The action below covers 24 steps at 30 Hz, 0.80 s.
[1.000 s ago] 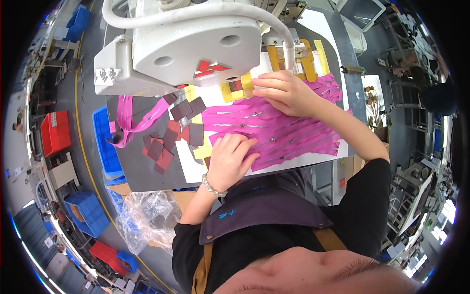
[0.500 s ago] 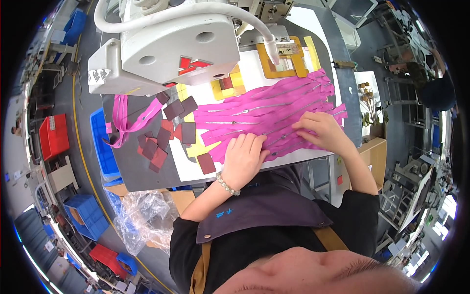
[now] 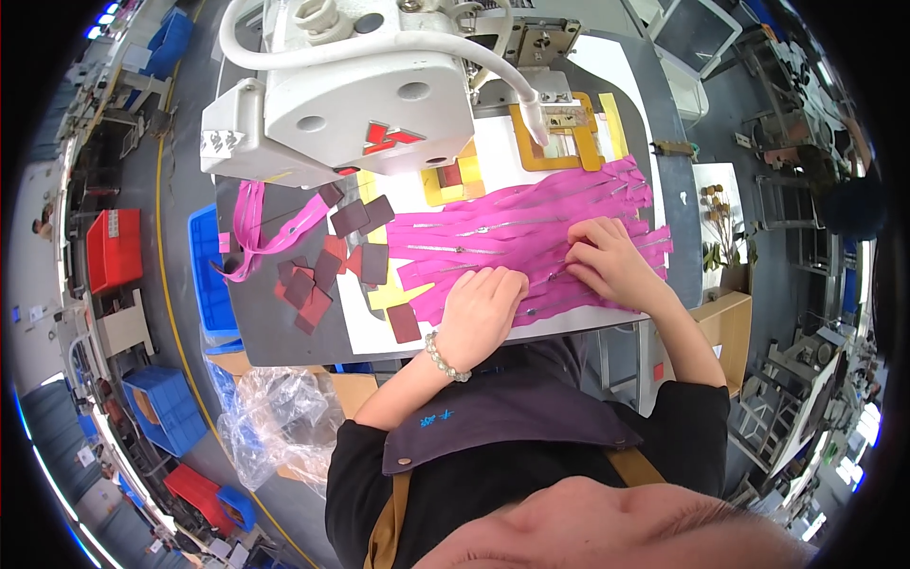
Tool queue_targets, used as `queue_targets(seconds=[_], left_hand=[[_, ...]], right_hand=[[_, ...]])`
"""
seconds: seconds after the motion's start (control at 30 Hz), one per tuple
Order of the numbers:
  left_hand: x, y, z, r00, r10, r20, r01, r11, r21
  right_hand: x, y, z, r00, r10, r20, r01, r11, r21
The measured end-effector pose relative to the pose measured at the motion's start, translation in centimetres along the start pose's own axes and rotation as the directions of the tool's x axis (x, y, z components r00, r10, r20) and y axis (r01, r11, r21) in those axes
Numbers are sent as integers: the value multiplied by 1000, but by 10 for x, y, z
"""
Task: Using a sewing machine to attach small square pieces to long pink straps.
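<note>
Many bright pink zippers (image 3: 531, 223) with metal teeth and sliders lie side by side in a wide overlapping spread on the white-topped machine table. My left hand (image 3: 482, 308), with a beaded bracelet at its wrist, rests on the near zippers. Its fingers are bent and pressed together on a pink zipper, and the fingertips are partly hidden. Farther right, my right hand (image 3: 611, 264) bends over the same spread, its thumb and fingers closed about a zipper near the right ends. Just what lies between those fingertips is hard to see.
A white sewing machine head (image 3: 360, 114) overhangs the far left, beside a yellow clamp frame (image 3: 527, 156). Dark red and brown patches (image 3: 301, 284) are scattered at left near a hanging pink zipper bundle (image 3: 248, 223). A blue bin (image 3: 210, 275) and clear plastic bag (image 3: 280, 417) sit beyond the table edge.
The whole view has shifted slightly. My left hand's fingers have curled in a little more over the zippers, while my right hand stays at nearly the same spot.
</note>
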State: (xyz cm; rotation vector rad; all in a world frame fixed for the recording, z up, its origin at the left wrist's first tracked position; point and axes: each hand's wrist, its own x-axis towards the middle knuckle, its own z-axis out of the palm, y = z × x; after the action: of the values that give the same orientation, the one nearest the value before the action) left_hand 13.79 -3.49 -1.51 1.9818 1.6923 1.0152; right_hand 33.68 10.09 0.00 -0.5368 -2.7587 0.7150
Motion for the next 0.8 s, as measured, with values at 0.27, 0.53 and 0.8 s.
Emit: queue_targets(seconds=[0.27,0.53,0.8], left_hand=[[22,-18,-16,990,-9,-138,-1,997,-71],[26,-25,-25,996,9,-94,19,956,292],[36,-39,-10,995,-88,57,57,911,408]], right_hand=[[30,9,-28,937,296,186,-349,815,463],[111,63,-11,844,453,287,-531,780,330],[125,71,-5,905,359,230,-423,820,386]])
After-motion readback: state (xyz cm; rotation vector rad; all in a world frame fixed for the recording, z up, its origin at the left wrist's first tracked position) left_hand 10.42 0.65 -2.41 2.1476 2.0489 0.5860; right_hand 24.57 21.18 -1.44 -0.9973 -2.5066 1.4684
